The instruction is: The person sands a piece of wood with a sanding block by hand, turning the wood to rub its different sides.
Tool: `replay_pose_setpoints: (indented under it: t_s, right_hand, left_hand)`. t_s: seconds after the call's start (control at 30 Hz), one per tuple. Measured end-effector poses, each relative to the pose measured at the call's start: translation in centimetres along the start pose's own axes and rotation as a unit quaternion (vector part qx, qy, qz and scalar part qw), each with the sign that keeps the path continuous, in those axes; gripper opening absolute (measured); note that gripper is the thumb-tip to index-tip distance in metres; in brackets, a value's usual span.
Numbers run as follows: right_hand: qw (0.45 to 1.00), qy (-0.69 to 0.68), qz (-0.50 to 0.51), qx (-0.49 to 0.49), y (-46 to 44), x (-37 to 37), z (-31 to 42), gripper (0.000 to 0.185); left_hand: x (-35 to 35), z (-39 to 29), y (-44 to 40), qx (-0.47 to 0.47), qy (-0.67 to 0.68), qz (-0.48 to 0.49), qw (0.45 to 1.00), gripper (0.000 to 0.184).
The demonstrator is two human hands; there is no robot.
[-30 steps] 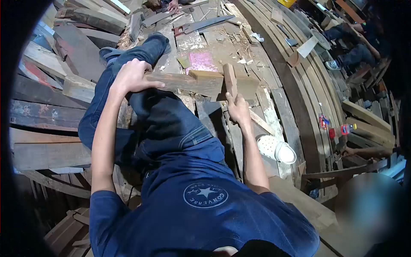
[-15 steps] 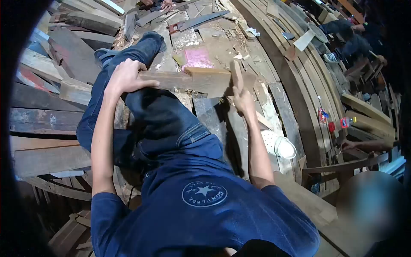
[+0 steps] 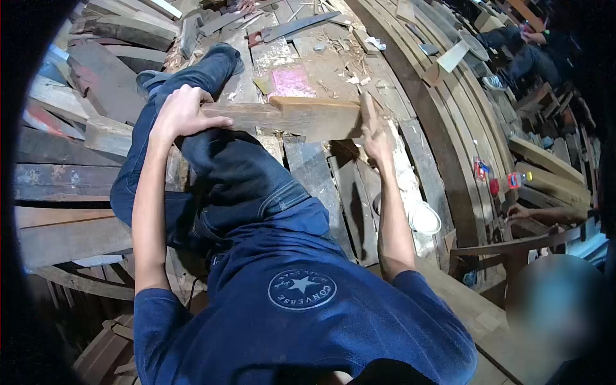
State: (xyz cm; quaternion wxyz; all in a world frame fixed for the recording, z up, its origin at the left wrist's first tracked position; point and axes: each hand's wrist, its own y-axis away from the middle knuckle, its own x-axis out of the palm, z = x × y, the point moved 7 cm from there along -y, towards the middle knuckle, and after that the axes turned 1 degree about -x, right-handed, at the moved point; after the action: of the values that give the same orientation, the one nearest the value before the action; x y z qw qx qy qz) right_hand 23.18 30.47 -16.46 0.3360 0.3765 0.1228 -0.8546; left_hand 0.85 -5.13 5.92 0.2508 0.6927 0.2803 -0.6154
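My left hand grips the left end of a notched wooden piece, close above my bent knee, with the thumb lying along its top. At the piece's right end, my right hand is wrapped round a short wooden bar that points away from me. The bar's far end is beside the right end of the notched piece; whether they touch is unclear. Beyond the piece, a pink patch marks the plank floor.
A handsaw lies on the planks among wood shavings. White footwear is near my right forearm. Long beams run along the right. Stacked timber fills the left. Other people sit at the upper right and lower right; a hand shows at the top.
My right hand has moved to the right with the bar, which now tilts away to the left. My left hand and the notched piece have shifted slightly left and up in view.
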Motion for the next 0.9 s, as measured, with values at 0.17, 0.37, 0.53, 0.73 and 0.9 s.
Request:
replay_pose_setpoints:
  t_s: [0.17,0.37,0.53,0.73,0.9]
  right_hand:
    - [0.991,0.025,0.063,-0.113,7.4,1.4,10.4,0.05]
    - [0.996,-0.018,-0.052,-0.069,-2.3,-0.4,-3.8,0.069]
    - [1.0,0.012,0.012,0.015,-1.7,0.0,-1.2,0.067]
    - [0.995,-0.017,0.051,-0.083,6.2,2.5,9.7,0.055]
    - [0.997,0.078,0.014,0.024,-1.8,-1.9,-2.6,0.061]
  left_hand:
    - [0.4,-0.2,0.0,0.017,-0.01,0.0,1.0,0.068]
    - [0.7,0.1,0.0,0.015,-0.006,-0.005,1.0,0.07]
    - [0.6,0.4,-0.1,0.005,-0.01,-0.006,1.0,0.075]
    - [0.4,0.2,0.0,0.041,0.022,-0.043,0.998,0.059]
    - [0.4,-0.1,0.5,0.03,0.001,-0.038,0.999,0.063]
